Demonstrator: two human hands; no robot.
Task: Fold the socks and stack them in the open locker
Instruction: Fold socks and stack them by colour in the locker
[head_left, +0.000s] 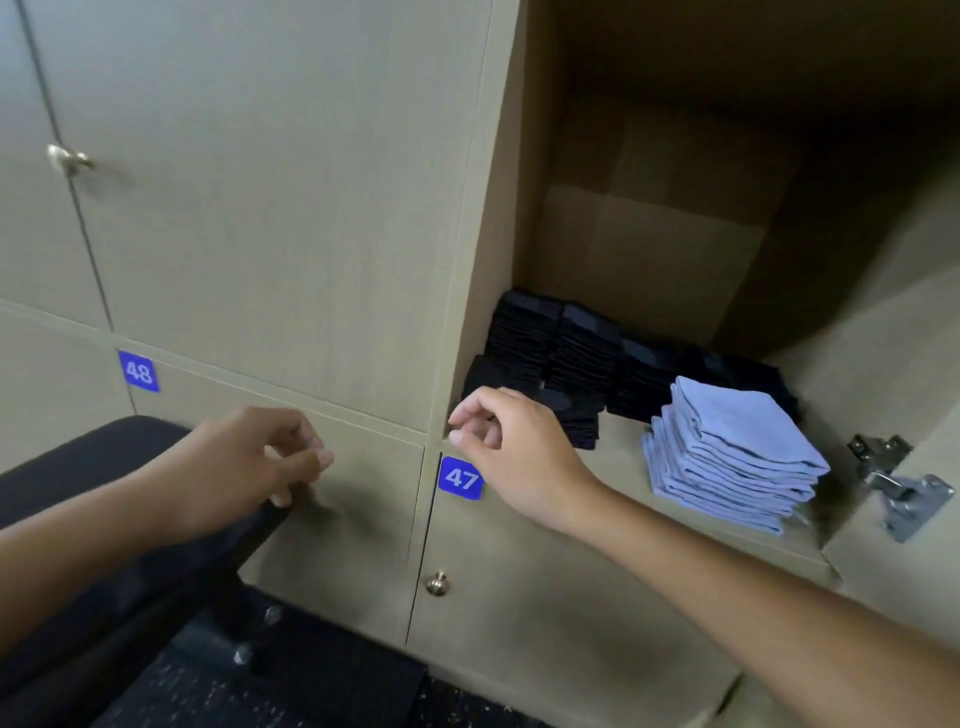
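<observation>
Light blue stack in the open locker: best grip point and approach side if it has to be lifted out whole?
Judging by its pose, take the light blue stack at the bottom layer, clamping top and bottom from the open front. The black sock stacks crowd its left and rear, the hinge sits to its right, and the loose layered edges would slip if pinched midway.

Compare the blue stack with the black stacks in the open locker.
The light blue stack is a single pile near the front edge of the locker shelf; the black stacks form several piles in a row behind it and to its left. The blue pile leans and its layers fan out unevenly; the black piles look tighter, though their dark folds are hard to read. Both are folded cloth lying on the same shelf.
</observation>
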